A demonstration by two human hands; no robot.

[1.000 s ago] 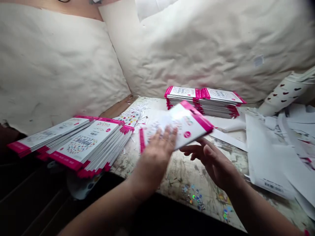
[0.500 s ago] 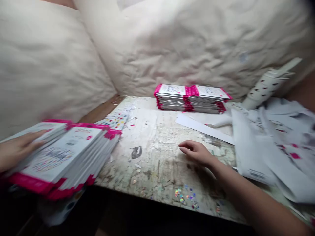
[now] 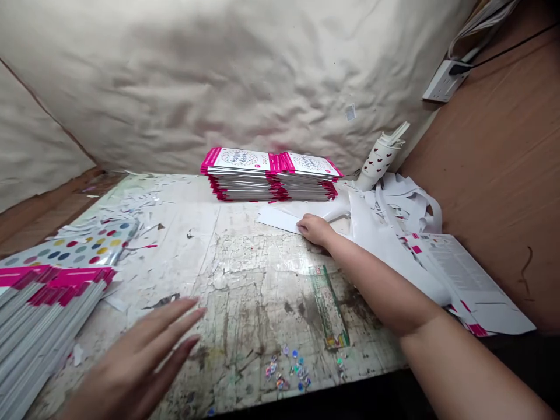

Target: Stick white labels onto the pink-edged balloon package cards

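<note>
My left hand (image 3: pixel 140 356) hovers low over the worn table top (image 3: pixel 245 280) at the near left, fingers stretched out and apart, holding nothing. Just left of it lies a stack of pink-edged white packets (image 3: pixel 39 309). My right hand (image 3: pixel 315 228) reaches across the table, its fingers curled down onto a white paper strip (image 3: pixel 280 219) in front of a second, neat stack of pink-edged packets (image 3: pixel 269 174) at the back.
A heap of white paper sheets (image 3: pixel 411 233) covers the right side, with a heart-printed paper roll (image 3: pixel 378 163) standing behind it. A polka-dot sheet (image 3: pixel 83 245) lies at the left. Shiny confetti (image 3: pixel 289 367) is scattered near the front edge. A power socket (image 3: pixel 444 80) hangs on the brown wall.
My left hand left the near-left packet stack and moved right over the table. My right hand reached forward to the white paper strip. The view swung to the right.
</note>
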